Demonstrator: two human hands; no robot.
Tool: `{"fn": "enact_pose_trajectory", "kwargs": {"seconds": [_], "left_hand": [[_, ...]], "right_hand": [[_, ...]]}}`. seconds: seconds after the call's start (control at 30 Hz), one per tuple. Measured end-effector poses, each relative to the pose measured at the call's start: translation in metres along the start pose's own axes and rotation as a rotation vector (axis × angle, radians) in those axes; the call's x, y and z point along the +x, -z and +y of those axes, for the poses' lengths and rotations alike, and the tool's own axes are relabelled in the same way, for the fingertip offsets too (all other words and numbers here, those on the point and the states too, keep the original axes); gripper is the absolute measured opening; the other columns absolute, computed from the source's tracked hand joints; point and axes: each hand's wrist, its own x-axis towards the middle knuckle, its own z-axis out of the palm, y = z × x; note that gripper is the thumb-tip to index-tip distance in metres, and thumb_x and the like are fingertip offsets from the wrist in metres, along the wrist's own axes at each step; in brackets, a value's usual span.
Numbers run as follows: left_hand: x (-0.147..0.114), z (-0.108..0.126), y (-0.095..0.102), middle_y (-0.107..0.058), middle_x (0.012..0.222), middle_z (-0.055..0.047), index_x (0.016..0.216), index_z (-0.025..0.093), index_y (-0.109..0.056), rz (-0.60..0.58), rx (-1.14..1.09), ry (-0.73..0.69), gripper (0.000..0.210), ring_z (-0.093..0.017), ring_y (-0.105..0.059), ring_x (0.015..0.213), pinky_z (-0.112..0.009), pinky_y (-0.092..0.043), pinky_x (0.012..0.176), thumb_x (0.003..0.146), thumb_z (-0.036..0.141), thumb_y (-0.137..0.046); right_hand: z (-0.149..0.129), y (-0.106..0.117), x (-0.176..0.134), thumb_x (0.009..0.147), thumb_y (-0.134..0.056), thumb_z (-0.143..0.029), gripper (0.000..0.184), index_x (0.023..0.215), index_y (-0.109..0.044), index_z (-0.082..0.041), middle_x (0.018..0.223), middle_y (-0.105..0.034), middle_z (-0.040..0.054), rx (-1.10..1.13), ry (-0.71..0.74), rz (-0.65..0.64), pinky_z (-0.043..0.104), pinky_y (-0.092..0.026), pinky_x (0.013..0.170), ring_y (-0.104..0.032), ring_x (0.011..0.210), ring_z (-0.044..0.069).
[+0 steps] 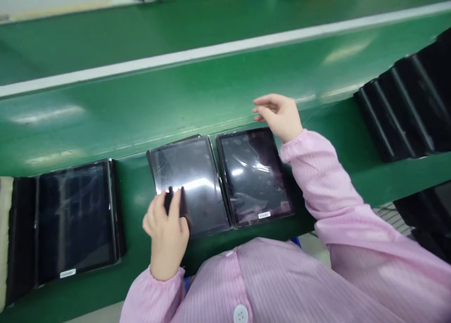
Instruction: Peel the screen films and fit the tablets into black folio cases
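Observation:
Two dark tablet-like panels lie side by side in front of me. Over the lower left part of the left panel, which sits slightly askew on another one, is my left hand, its fingers spread. Whether the fingertips touch the glass I cannot tell. The right panel has a small white label at its lower edge. Above that panel's upper right corner hangs my right hand, raised, with fingers curled and thumb near the forefinger. Nothing shows between those fingers.
On the left lies a stack of similar dark panels with a white label. Several black panels lean in an overlapping row at the right. Behind the green bench rises a green back wall with a pale strip.

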Motion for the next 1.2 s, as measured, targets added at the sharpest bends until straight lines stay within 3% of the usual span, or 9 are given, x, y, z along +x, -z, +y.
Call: {"fn": "enact_pose_trajectory", "kwargs": {"seconds": [0.1, 0.23, 0.3, 0.43, 0.67, 0.83, 1.0, 1.1, 1.2], "left_hand": [[0.000, 0.029, -0.012, -0.048, 0.141, -0.022, 0.136, 0.014, -0.052, -0.012, -0.004, -0.241, 0.053, -0.037, -0.046, 0.132, -0.056, -0.040, 0.102, 0.087, 0.001, -0.038], [0.001, 0.057, -0.023, -0.048, 0.144, -0.020, 0.138, 0.014, -0.047, -0.028, -0.077, -0.397, 0.053, -0.032, -0.046, 0.133, -0.052, -0.038, 0.105, 0.087, 0.002, -0.042], [0.003, 0.062, -0.025, -0.050, 0.143, -0.019, 0.138, 0.014, -0.047, -0.031, -0.105, -0.396, 0.052, -0.031, -0.047, 0.132, -0.051, -0.037, 0.106, 0.087, 0.005, -0.043], [0.006, 0.061, -0.025, -0.051, 0.143, -0.018, 0.141, 0.012, -0.042, -0.060, -0.160, -0.356, 0.054, -0.030, -0.047, 0.133, -0.050, -0.036, 0.108, 0.087, 0.012, -0.047], [0.018, 0.056, -0.024, -0.047, 0.149, -0.017, 0.143, 0.016, -0.042, -0.060, -0.160, -0.193, 0.056, -0.032, -0.042, 0.139, -0.052, -0.033, 0.111, 0.087, 0.022, -0.050], [0.026, 0.058, -0.026, -0.049, 0.149, -0.015, 0.139, 0.017, -0.048, -0.037, -0.147, -0.182, 0.054, -0.031, -0.043, 0.139, -0.051, -0.030, 0.113, 0.085, 0.022, -0.053], [0.027, 0.057, -0.027, -0.051, 0.147, -0.014, 0.137, 0.016, -0.051, -0.010, -0.153, -0.186, 0.052, -0.029, -0.044, 0.138, -0.047, -0.029, 0.114, 0.085, 0.021, -0.053], [0.027, 0.056, -0.027, -0.051, 0.146, -0.015, 0.136, 0.015, -0.052, 0.005, -0.160, -0.192, 0.052, -0.029, -0.045, 0.137, -0.047, -0.029, 0.113, 0.084, 0.020, -0.053], [0.027, 0.056, -0.028, -0.052, 0.146, -0.015, 0.136, 0.015, -0.052, 0.011, -0.164, -0.195, 0.052, -0.030, -0.044, 0.138, -0.047, -0.029, 0.114, 0.084, 0.020, -0.053]], "right_hand": [[0.025, 0.023, -0.009, 0.082, -0.061, -0.018, 0.018, 0.098, -0.071, -0.017, 0.096, -0.074, 0.0094, -0.250, 0.163, 0.042, 0.046, -0.059, 0.085, -0.071, 0.089, 0.026], [0.040, 0.034, -0.026, 0.077, -0.069, -0.026, 0.018, 0.093, -0.075, -0.021, 0.099, -0.076, 0.0064, -0.374, 0.275, -0.124, 0.046, -0.055, 0.090, -0.070, 0.095, 0.028], [0.043, 0.033, -0.034, 0.080, -0.067, -0.030, 0.018, 0.095, -0.074, -0.022, 0.100, -0.076, 0.0060, -0.407, 0.308, -0.149, 0.046, -0.054, 0.090, -0.070, 0.096, 0.028], [0.050, 0.028, -0.043, 0.086, -0.061, -0.034, 0.022, 0.100, -0.070, -0.021, 0.104, -0.074, 0.0096, -0.440, 0.353, -0.067, 0.049, -0.050, 0.094, -0.067, 0.100, 0.029], [0.058, 0.028, -0.038, 0.083, -0.064, -0.035, 0.028, 0.106, -0.067, -0.020, 0.109, -0.072, 0.0133, -0.444, 0.384, -0.033, 0.054, -0.048, 0.095, -0.064, 0.105, 0.033], [0.051, 0.026, -0.042, 0.085, -0.063, -0.031, 0.010, 0.089, -0.070, -0.025, 0.106, -0.073, 0.0091, -0.460, 0.457, 0.032, 0.053, -0.048, 0.097, -0.066, 0.106, 0.031], [0.045, 0.031, -0.053, 0.084, -0.063, -0.023, 0.008, 0.083, -0.071, -0.026, 0.090, -0.076, 0.0038, -0.259, 0.457, -0.008, 0.051, -0.048, 0.102, -0.072, 0.099, 0.028], [0.053, 0.037, -0.051, 0.080, -0.069, -0.026, 0.001, 0.081, -0.070, -0.026, 0.083, -0.076, 0.0042, 0.047, 0.289, -0.055, 0.050, -0.049, 0.099, -0.074, 0.086, 0.026], [0.064, 0.040, -0.044, 0.075, -0.072, -0.036, 0.013, 0.074, -0.062, -0.027, 0.072, -0.072, 0.0062, 0.267, 0.135, -0.090, 0.047, -0.055, 0.081, -0.071, 0.070, 0.026]]}}
